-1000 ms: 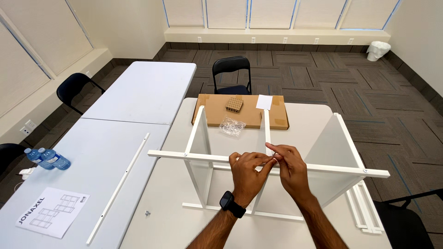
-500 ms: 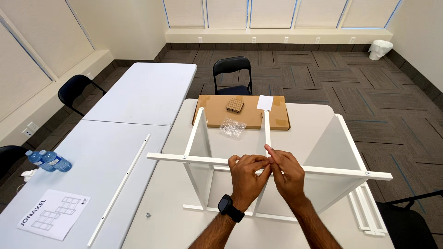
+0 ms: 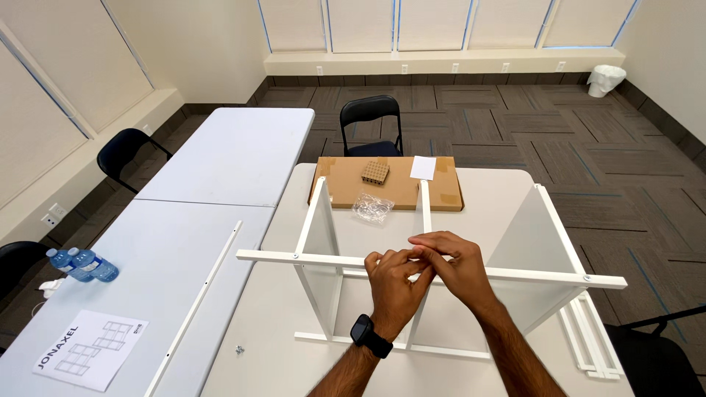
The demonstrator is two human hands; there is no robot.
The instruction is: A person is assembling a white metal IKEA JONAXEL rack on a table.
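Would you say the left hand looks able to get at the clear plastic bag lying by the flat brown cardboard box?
Probably yes: the left hand sits at the white frame rail, and the clear plastic bag lies just beyond it, with open tabletop between the upright panels.

Single view: head-worn camera, high over the near edge of the table (image 3: 500,192), pitched down and forward across it toward the far window wall. Both forearms enter from the bottom edge, and the left hand (image 3: 393,283) and right hand (image 3: 454,266) sit close in, just below frame centre, at the top rail of the white frame (image 3: 323,259). Field is wide: a second table (image 3: 184,257) at left, chair (image 3: 371,123) and floor beyond; no other view, so no overlap.
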